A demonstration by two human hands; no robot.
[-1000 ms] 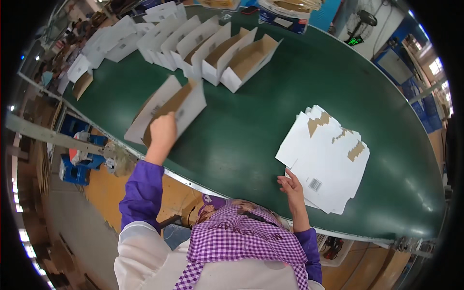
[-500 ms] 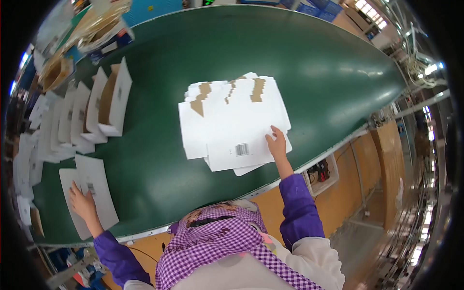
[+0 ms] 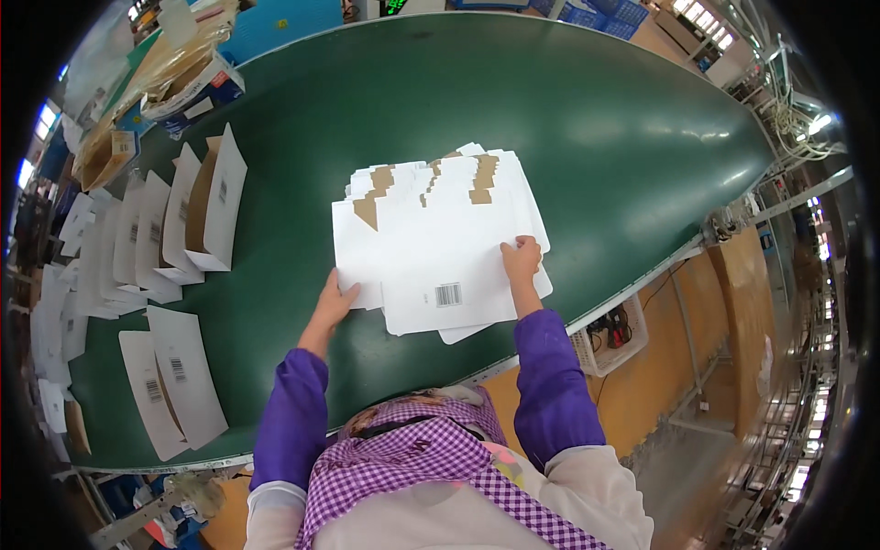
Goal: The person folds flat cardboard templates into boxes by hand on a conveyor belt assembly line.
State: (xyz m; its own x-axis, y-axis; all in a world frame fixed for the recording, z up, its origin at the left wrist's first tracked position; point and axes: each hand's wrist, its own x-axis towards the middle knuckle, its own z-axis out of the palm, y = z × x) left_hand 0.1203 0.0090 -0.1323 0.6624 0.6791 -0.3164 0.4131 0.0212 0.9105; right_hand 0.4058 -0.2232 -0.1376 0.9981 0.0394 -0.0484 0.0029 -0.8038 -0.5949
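A fanned stack of flat white cardboard box blanks [image 3: 426, 243] lies in the middle of the green table, brown inner faces showing along its cut far edge. A barcode is on the top blank. My left hand [image 3: 332, 302] is at the stack's left edge, thumb over the white face and fingers stretched along the side. At the right edge of the top blank, my right hand [image 3: 522, 264] has its fingers bent and pinching the cardboard. A folded white carton [image 3: 188, 376] stands apart at the near left of the table.
Behind it, several folded white cartons [image 3: 220, 202] stand in a row on the left. An opened box [image 3: 197, 96] with plastic wrapping is at the far left. Below the right table edge is a white basket [image 3: 610, 339] with dark items. The green table [image 3: 568, 110] has a metal rim.
My left hand has let go of the folded carton at the near left and moved right to the stack. My right hand stays at the stack's right edge; the top blank has shifted slightly left.
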